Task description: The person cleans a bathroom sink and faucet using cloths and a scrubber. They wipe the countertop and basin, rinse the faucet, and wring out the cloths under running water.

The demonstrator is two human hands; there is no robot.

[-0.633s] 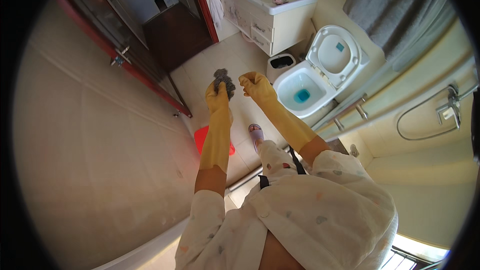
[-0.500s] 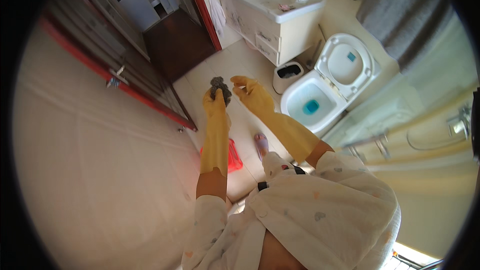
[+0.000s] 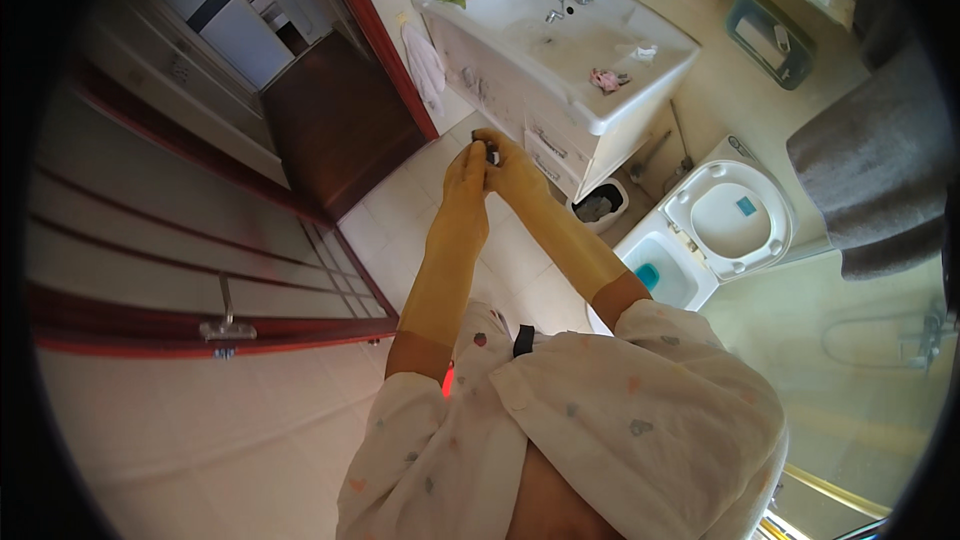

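Both hands wear long yellow rubber gloves and meet in front of me, over the tiled floor beside the vanity cabinet. Between them is a dark grey, crumpled scourer (image 3: 491, 155), apparently steel wool, mostly hidden by the fingers. My left hand (image 3: 464, 172) is closed on its near side. From the right, my right hand (image 3: 514, 165) curls its fingers round the same clump, touching the left. Only small dark bits show between the gloves and at the fingertips.
A vanity with a white sink (image 3: 510, 35) stands ahead, with a pink cloth (image 3: 607, 80) on its rim. To the right are a waste bin (image 3: 607, 202) and a toilet (image 3: 690, 270) with its lid up. A red-framed door (image 3: 215, 325) stands at left.
My hands were apart, with the scourer in the left one only; now they have come together around it. The view has shifted toward the sink and door.
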